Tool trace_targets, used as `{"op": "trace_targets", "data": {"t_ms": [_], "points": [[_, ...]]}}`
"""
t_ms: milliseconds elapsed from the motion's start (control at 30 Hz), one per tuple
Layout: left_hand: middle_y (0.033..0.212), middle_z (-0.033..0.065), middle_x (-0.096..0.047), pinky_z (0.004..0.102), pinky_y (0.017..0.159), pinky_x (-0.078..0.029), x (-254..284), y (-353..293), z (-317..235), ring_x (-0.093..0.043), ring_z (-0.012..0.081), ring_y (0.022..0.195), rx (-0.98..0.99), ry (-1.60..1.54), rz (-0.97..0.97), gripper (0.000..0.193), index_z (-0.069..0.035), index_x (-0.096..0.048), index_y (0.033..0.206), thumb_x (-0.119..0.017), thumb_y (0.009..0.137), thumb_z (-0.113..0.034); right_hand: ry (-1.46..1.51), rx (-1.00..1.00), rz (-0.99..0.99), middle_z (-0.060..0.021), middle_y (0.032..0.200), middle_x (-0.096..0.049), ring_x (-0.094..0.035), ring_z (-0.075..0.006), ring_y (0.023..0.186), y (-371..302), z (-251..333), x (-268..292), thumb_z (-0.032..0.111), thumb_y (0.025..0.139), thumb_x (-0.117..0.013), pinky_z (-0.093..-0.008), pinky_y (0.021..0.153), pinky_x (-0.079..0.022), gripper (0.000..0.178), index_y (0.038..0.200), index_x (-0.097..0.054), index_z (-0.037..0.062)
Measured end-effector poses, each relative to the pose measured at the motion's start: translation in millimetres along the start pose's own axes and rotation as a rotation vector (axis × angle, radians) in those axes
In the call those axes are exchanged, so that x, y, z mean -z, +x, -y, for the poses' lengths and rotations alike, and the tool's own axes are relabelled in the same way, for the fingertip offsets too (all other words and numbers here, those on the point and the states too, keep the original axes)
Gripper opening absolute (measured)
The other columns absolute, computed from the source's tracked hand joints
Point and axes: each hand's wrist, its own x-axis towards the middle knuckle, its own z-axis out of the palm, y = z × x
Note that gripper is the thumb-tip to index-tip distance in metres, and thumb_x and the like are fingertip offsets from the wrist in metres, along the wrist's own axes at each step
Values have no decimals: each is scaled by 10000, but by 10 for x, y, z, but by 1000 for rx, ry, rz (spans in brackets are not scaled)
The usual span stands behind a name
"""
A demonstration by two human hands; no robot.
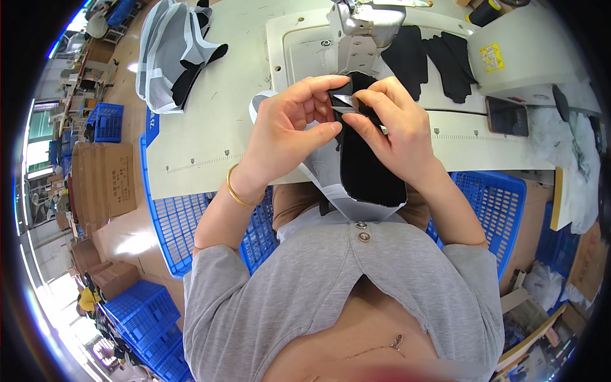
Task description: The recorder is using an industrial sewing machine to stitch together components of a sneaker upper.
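Observation:
Between my two hands, in front of the sewing machine [366,38], is a black and grey fabric piece [372,169] with pale edging. Its lower part hangs over the table's front edge toward my lap. My left hand [296,121] pinches the black upper edge with thumb and fingers, and a gold bangle circles that wrist. My right hand [398,124] grips the same edge from the other side, its thumb and forefinger at a small whitish strip [345,102]. The exact fold under the fingertips is partly hidden.
Grey and white sewn pieces [172,57] lie at the table's far left. Black fabric pieces [449,63] rest right of the machine, near a dark phone [507,116]. Blue crates [490,204] stand below the table's front edge; a cardboard box [105,184] is at left.

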Motion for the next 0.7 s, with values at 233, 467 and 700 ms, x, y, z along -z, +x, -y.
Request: {"op": "trace_targets", "data": {"t_ms": [233,467,700], "points": [[934,-3,-566,169,679,-449,-28,-20,94,-538,41,809,-38,3,-15,488,23,-574,1297,-638,819,94,77,-118,85,-89,774,-562,-573,-236,579,42,56,41,223,826,-744,-331,512,-449,233,869,-655,12],[985,34,-562,224,686,-549,-58,-85,179,-608,93,800,-8,17,-268,444,25,-568,1293,-598,857,100,265,-260,7,-94,784,-576,-575,-222,673,-182,20,120,193,834,-739,-312,596,-451,221,894,-657,-3],[1037,60,-564,271,741,-580,-57,-140,324,-629,144,897,-26,-295,-363,451,25,-516,1331,-602,890,71,385,-294,162,-116,828,-575,-589,-236,704,-376,85,-2,202,843,-733,-313,608,-466,257,917,-647,-28]]}}
